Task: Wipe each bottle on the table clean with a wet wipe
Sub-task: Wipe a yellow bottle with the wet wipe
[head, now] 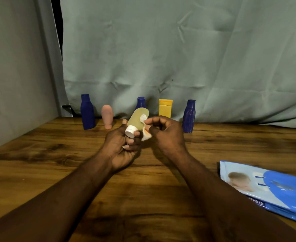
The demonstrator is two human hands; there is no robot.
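The left hand (124, 147) grips the pale bottle (137, 120) at its lower end, fingers curled round the neck and the white cap (130, 131). The bottle is held off the table (56, 154), tilted, with its cap toward the person and its base up and away. The right hand (166, 135) pinches a wipe (146, 135) between thumb and fingers and presses it to the pale bottle's right side. One corner of the wipe lies folded onto the bottle's face.

So the step in hand looks like the wiping of this one bottle, with part of its body under the wipe and the rest bare.

Five more stand in a row behind the pale bottle:
- Far to its left is the left blue bottle (87, 114).
- Just left is the pink bottle (107, 116), standing on its cap.
- Directly behind it, half hidden, is the middle blue bottle (141, 102).
- Behind and to its right is the yellow bottle (165, 109).
- Farther right is the right blue bottle (189, 117).

Whether any of them is already clean cannot be told. The pack (269, 187) lies well to the pale bottle's right, nearer the person.

The next move likely calls for the left hand to turn the bottle — bringing unwiped sides round — while the right draws the wipe along the body and over the cap. After that the bottle would go back in the row and another would be picked up.
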